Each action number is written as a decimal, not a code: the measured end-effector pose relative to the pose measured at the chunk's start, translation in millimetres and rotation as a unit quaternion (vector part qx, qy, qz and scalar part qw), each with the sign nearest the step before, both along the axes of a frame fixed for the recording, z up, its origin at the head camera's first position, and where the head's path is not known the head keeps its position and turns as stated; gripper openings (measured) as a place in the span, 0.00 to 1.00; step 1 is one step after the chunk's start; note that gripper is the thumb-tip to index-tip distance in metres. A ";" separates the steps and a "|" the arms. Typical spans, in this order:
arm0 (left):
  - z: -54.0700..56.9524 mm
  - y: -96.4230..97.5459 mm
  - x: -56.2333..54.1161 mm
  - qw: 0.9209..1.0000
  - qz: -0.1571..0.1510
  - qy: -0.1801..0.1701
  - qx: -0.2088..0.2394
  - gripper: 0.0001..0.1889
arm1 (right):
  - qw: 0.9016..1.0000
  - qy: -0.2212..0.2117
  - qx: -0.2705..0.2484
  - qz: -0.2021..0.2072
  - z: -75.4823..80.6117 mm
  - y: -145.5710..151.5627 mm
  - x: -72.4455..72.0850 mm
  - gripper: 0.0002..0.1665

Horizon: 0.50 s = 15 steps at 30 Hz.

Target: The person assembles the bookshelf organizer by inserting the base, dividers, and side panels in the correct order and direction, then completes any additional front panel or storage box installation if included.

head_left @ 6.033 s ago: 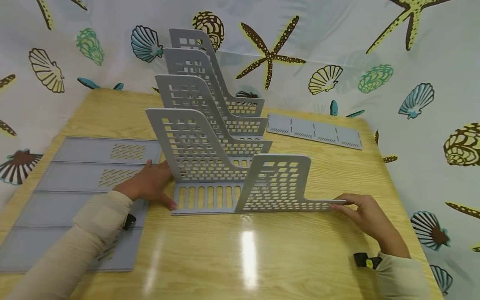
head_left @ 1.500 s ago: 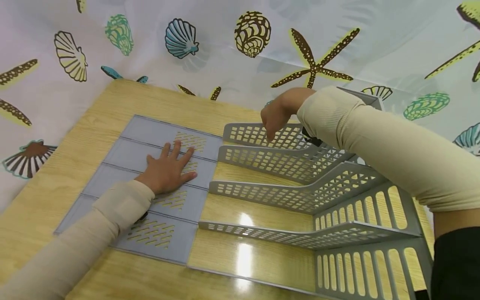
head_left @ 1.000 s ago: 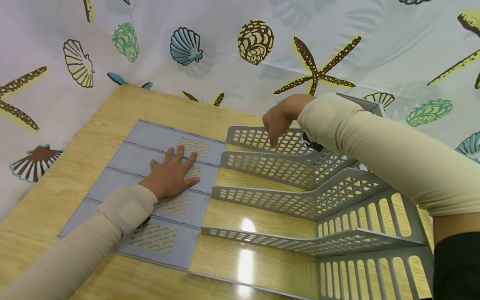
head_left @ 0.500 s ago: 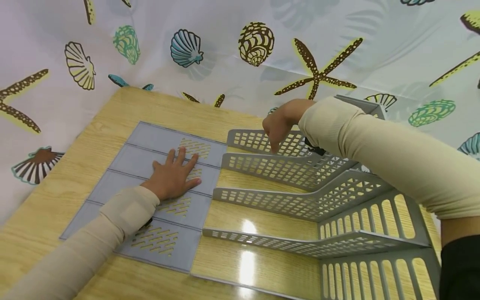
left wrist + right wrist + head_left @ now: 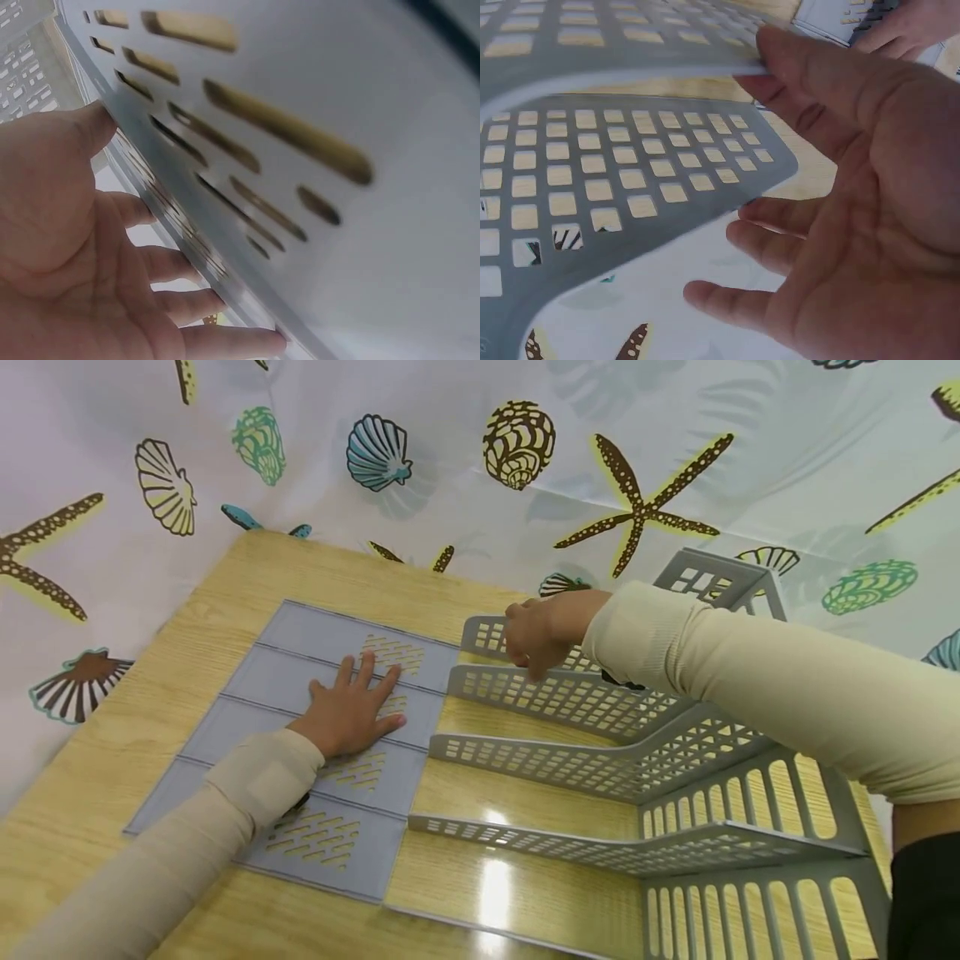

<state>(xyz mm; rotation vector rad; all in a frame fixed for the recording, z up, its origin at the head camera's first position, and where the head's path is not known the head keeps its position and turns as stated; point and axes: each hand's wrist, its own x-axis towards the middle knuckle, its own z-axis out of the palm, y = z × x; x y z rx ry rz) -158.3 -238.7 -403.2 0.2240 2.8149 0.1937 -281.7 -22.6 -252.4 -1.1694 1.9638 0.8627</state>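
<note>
A grey file rack (image 5: 832,860) lies turned on the wooden table, with its perforated dividers reaching left to the edge of a grey flat panel (image 5: 277,677) that has ridges and slanted slots. My left hand (image 5: 348,706) rests on this panel, fingers spread. At the far end of the rack, my right hand (image 5: 540,631) pinches the edge of the second divider (image 5: 480,685) between thumb and index finger. The right wrist view shows that thumb (image 5: 780,52) over the edge and the other fingers loose below. Behind it stands the farthest divider (image 5: 474,635), partly hidden.
Two nearer dividers (image 5: 525,764) stand out from the slotted base toward the panel. Behind the table (image 5: 322,568) hangs a white cloth (image 5: 450,518) printed with shells and starfish. My right forearm reaches over part of the rack.
Since six seconds ago the rack has been turned, so its dividers point at the panel. My left hand has gone onto the panel. Lately my right hand has shifted slightly left.
</note>
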 end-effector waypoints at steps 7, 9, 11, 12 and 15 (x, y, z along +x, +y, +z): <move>0.8 0.7 -2.2 1.000 0.000 -0.003 0.005 0.38 | 0.999 0.021 0.002 -0.027 0.8 -1.7 6.4 0.20; 1.6 0.9 -2.4 1.000 0.000 -0.005 0.005 0.38 | 0.999 0.028 -0.002 -0.044 1.4 -2.1 7.3 0.17; 2.5 0.7 -2.4 1.000 0.001 -0.008 0.005 0.38 | 0.998 0.037 -0.003 -0.057 1.8 -2.4 8.1 0.14; 2.8 0.7 -2.3 1.000 0.001 -0.008 0.005 0.38 | 0.997 0.039 -0.003 -0.059 1.9 -2.9 8.4 0.12; 3.0 0.4 -1.8 1.000 0.003 -0.011 0.006 0.39 | 0.997 0.042 -0.003 -0.062 1.7 -3.9 8.9 0.11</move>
